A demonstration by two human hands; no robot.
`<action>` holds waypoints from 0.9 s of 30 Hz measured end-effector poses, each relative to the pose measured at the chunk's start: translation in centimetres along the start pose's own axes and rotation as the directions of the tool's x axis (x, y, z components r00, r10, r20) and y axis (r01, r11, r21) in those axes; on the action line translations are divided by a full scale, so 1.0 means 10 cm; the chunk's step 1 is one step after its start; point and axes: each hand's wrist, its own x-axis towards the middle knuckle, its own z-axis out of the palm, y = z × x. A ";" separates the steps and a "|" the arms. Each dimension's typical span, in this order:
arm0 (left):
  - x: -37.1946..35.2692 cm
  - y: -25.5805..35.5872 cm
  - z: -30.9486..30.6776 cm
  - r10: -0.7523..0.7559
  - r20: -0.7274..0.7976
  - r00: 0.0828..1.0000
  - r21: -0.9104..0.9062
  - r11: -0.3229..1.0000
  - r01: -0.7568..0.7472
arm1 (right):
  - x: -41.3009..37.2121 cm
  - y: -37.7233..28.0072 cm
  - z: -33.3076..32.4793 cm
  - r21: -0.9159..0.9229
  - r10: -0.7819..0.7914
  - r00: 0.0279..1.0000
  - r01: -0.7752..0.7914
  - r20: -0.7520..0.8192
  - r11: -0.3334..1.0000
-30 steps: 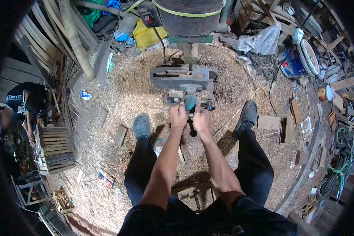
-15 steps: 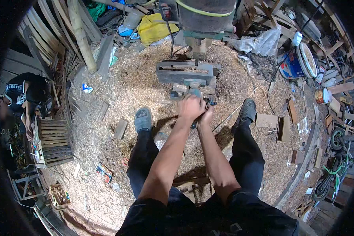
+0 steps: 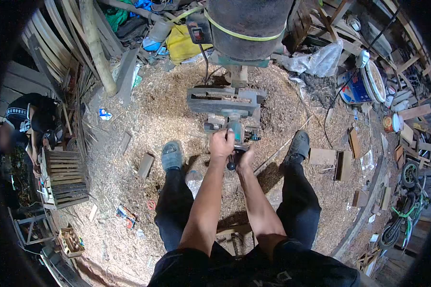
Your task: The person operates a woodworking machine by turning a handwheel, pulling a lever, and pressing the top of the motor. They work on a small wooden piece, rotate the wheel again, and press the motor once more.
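Observation:
In the head view, a handwheel (image 3: 242, 148) sits at the near end of a machine's greenish vise (image 3: 234, 128). My left hand (image 3: 221, 144) is closed on the left side of the wheel, thumb on top. My right hand (image 3: 246, 158) grips its right lower side, fingers partly hidden. A black ball knob (image 3: 231, 165) hangs between my hands. Beyond them lies a long grey slotted block (image 3: 225, 101) on the vise, under the tool coming down from the machine's large dark motor (image 3: 251, 28).
Wood shavings cover the floor around my feet. At the left, another person (image 3: 31, 117) bends by a slatted wooden crate (image 3: 67, 179). Wood offcuts (image 3: 323, 157), a paint bucket (image 3: 361, 86) and a small bike (image 3: 407, 210) stand to the right. A cable (image 3: 326, 119) runs along the floor.
My left hand has moved from the top of the handwheel down to its left side. My right hand has shifted slightly down. The view has tilted a little, showing more of the motor.

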 end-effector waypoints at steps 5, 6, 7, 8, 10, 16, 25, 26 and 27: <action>-0.15 -0.92 0.29 -0.178 -0.308 0.935 -0.399 0.916 0.043 | -0.34 -0.28 0.38 -0.865 -0.476 0.876 0.177 -0.079 0.470; -0.13 -0.66 0.23 -0.340 -0.247 0.907 -0.632 0.766 0.114 | -0.46 -0.38 0.47 -0.894 -0.499 0.866 0.203 -0.025 0.399; -0.13 -0.55 0.19 -0.481 -0.150 0.864 -0.813 0.557 0.170 | -0.51 -0.39 0.50 -0.919 -0.510 0.860 0.225 0.030 0.325; -0.14 -0.61 0.19 -0.382 -0.159 0.910 -0.729 0.668 0.153 | -0.50 -0.32 0.49 -0.886 -0.588 0.806 0.314 0.059 0.341; -0.14 -0.63 0.14 -0.316 -0.128 0.940 -0.709 0.692 0.137 | -0.57 -0.31 0.55 -0.887 -0.606 0.794 0.319 0.059 0.332; -0.09 -0.58 -0.04 -0.240 -0.077 0.968 -0.414 0.890 0.188 | -0.60 -0.47 0.57 -0.910 -0.637 0.749 0.375 0.184 0.177; 1.31 1.65 -1.47 0.472 -0.352 0.808 -0.005 0.862 -0.506 | -1.17 -1.80 1.54 -0.862 -0.645 0.699 0.493 0.310 0.119; 1.39 1.83 -1.60 0.531 -0.304 0.791 0.045 0.838 -0.545 | -0.98 -1.92 1.63 -0.769 -0.670 0.615 0.631 0.415 0.103; 1.46 1.91 -1.69 0.589 -0.264 0.764 0.115 0.806 -0.581 | -0.80 -2.03 1.71 -0.655 -0.693 0.517 0.751 0.503 0.084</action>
